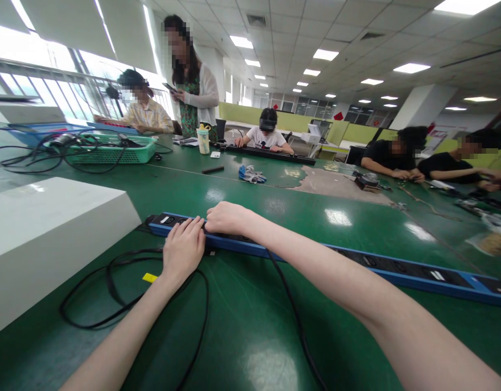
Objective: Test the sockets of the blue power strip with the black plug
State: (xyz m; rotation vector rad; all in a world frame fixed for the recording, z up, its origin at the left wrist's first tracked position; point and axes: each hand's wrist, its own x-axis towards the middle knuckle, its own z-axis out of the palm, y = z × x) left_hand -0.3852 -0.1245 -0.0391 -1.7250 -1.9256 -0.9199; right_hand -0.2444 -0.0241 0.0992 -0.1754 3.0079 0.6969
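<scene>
A long blue and black power strip (pixel 401 267) lies slantwise across the green table. My left hand (pixel 184 247) rests on the strip near its left end, fingers stretched over the top. Right beside it, my right hand (pixel 226 218) is closed above the strip's black face; whatever its fingers hold is hidden behind the hand. A black cable (pixel 289 296) runs from under my right forearm toward the table's near side. Another black cable (pixel 107 271) lies looped around and under my left forearm, by a yellow tag (pixel 150 277).
A white box (pixel 58 239) stands at the left. Behind it are a green basket (pixel 112 151) and a blue tray (pixel 30 136) with cables. Gloves (pixel 251 174), a cup (pixel 203 139) and brown sheeting (pixel 336 184) lie farther back. Several people are around the table.
</scene>
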